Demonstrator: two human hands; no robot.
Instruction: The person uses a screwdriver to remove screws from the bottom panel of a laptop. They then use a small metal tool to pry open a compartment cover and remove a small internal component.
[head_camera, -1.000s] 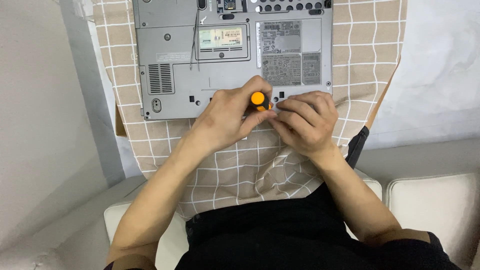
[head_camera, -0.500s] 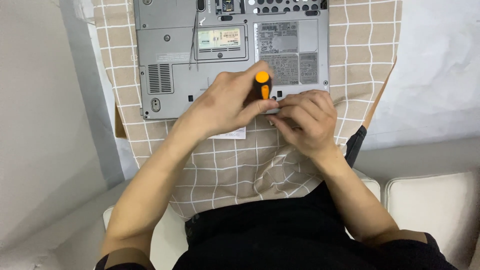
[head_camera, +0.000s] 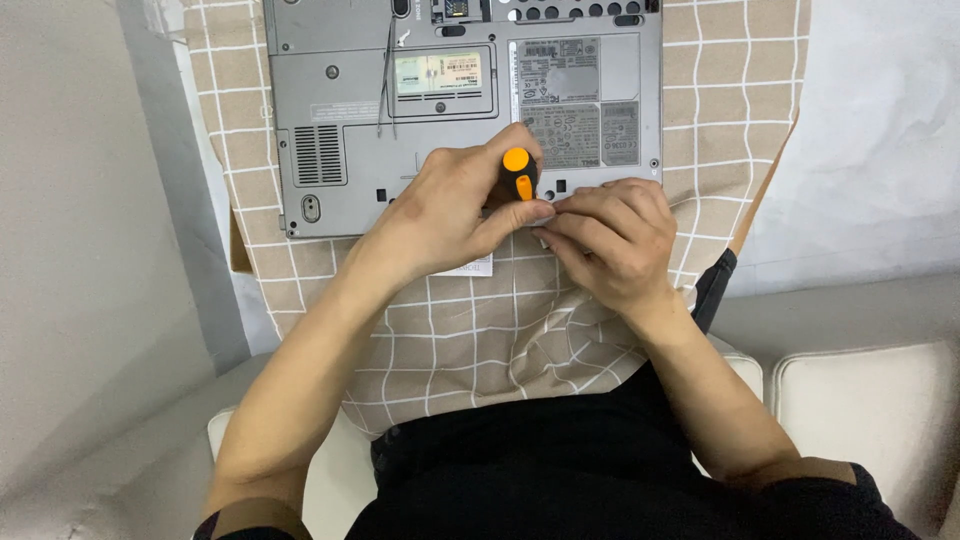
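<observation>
Left hand (head_camera: 445, 205) is wrapped tight around an orange-and-black screwdriver (head_camera: 518, 172) at the near edge of an upturned grey laptop (head_camera: 350, 110). Right hand (head_camera: 610, 235), fingers curled together, touches that edge beside it, over a checked cloth (head_camera: 470, 330).

Scene is evenly, brightly lit by soft diffuse light; only faint shadows are cast, no glare, focus sharp throughout.

I seem to be at home: I sit on a white cushioned seat (head_camera: 850, 400) at a small table under a beige checked cloth (head_camera: 480, 330), plain pale walls (head_camera: 80, 200) around me.
</observation>
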